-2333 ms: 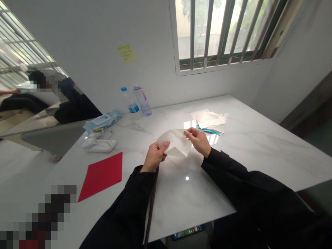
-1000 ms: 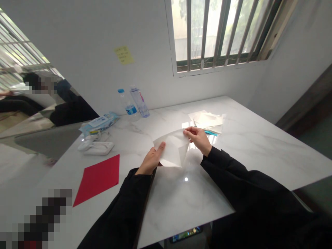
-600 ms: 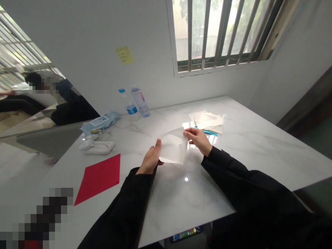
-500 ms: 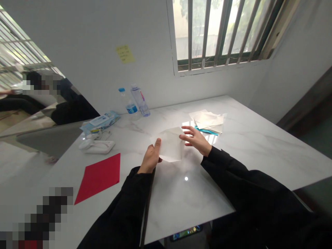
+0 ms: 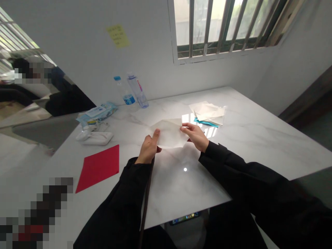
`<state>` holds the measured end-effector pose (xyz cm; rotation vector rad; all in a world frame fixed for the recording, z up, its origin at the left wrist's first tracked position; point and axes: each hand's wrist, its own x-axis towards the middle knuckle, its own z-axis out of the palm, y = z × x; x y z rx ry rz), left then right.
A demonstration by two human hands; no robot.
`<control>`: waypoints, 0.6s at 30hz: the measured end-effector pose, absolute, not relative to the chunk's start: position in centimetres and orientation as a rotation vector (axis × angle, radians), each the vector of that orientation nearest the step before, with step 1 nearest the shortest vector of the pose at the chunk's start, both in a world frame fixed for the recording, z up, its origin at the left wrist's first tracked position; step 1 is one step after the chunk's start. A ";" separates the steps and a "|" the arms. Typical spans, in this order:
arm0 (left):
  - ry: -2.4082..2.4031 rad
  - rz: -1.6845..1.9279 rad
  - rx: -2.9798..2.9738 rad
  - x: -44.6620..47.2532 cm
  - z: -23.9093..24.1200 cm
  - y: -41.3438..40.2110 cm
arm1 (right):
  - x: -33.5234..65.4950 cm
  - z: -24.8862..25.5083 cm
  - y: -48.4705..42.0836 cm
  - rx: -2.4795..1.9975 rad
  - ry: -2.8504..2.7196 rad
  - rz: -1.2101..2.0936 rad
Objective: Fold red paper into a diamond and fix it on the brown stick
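Note:
A sheet of off-white paper (image 5: 169, 134) is held above the marble-patterned table, its upper edge bent at an angle. My left hand (image 5: 149, 147) grips its left side, thumb on top and fingers underneath. At the right edge, my right hand (image 5: 195, 136) pinches the paper between thumb and fingers. Beyond my right hand lies a loose pile of cream papers (image 5: 207, 112) with a blue piece (image 5: 206, 122) under it. A red sheet of paper (image 5: 100, 167) lies flat to the left of my left hand.
Two plastic bottles (image 5: 137, 90) stand by the wall. A wipes pack (image 5: 97, 112) and a white device with a cable (image 5: 95, 137) lie at the left. A phone (image 5: 185, 218) shows below the table's front edge. A person (image 5: 64, 90) sits beyond the partition.
My right hand, with fingers spread at the paper's edge before, has closed on its right side. The paper now lies wider between both hands. The camera view has shifted slightly.

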<state>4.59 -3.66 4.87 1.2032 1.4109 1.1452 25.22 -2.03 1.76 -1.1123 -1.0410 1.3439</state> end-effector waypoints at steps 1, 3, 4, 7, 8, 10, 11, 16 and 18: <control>1.425 1.142 1.191 4.5 4.8 -3.6 | 25.4 1.9 -2.0 -1.109 -1.021 1.346; 1.475 1.141 1.165 4.5 4.7 -3.5 | 25.6 2.1 -1.9 -1.077 -1.036 1.334; 1.504 1.141 1.153 4.5 4.6 -3.4 | 25.7 2.1 -1.9 -1.063 -1.048 1.312; 1.532 1.122 1.128 4.5 4.1 -3.1 | 25.8 2.2 -1.9 -1.097 -1.016 1.284; 1.518 1.112 1.126 4.5 4.0 -3.1 | 25.8 2.2 -1.9 -1.119 -0.986 1.303; 1.470 1.107 1.128 4.5 3.9 -3.1 | 25.7 2.5 -2.2 -1.140 -0.930 1.381; 1.443 1.115 1.129 4.6 3.9 -3.1 | 25.5 2.7 -2.5 -1.134 -0.919 1.428; 1.325 1.184 1.122 4.3 4.4 -3.3 | 24.0 2.8 -4.0 -1.040 -0.899 1.655; 1.262 1.230 1.086 4.1 4.6 -3.1 | 24.3 2.2 -3.7 -1.026 -0.856 1.662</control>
